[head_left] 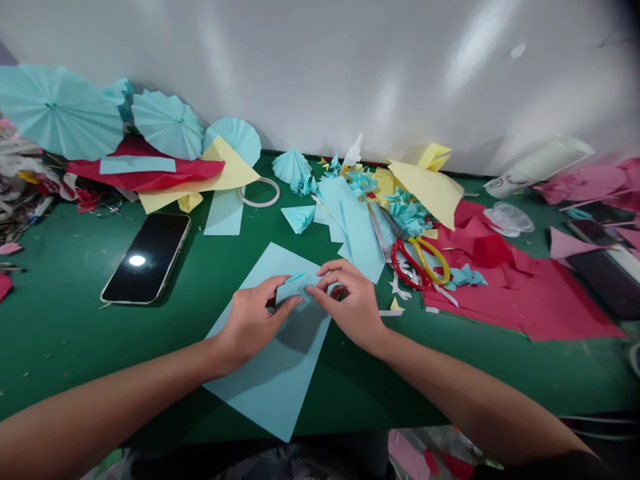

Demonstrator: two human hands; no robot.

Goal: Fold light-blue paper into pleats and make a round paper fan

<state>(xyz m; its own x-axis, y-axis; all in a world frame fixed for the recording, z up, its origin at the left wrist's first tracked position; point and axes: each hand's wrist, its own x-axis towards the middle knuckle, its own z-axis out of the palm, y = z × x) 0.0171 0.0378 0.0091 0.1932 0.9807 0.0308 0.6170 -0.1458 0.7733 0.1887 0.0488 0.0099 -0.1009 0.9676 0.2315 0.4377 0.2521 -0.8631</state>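
A small piece of folded light-blue paper (pixel 294 285) is held up between both hands. My left hand (pixel 255 313) pinches its left side between thumb and fingers. At its right end, the thumb and fingertips of my right hand (pixel 350 297) close on the paper's edge. Below them a light-blue sheet (pixel 270 393) lies at a slant on the table, partly shaded and covered by the hands. A small folded blue cone (pixel 299 218) rests just beyond it. Scissors with red and yellow handles (pixel 421 263) lie to the right of my right hand.
On the green table (pixel 360 387), a phone (pixel 147 259) lies left and a tape roll (pixel 259 193) sits behind. Pleated blue paper fans (pixel 55 110) lean at the back left. Red paper (pixel 555 300) spreads right, near paper scraps and another dark phone (pixel 613 280). A grey wall stands behind.
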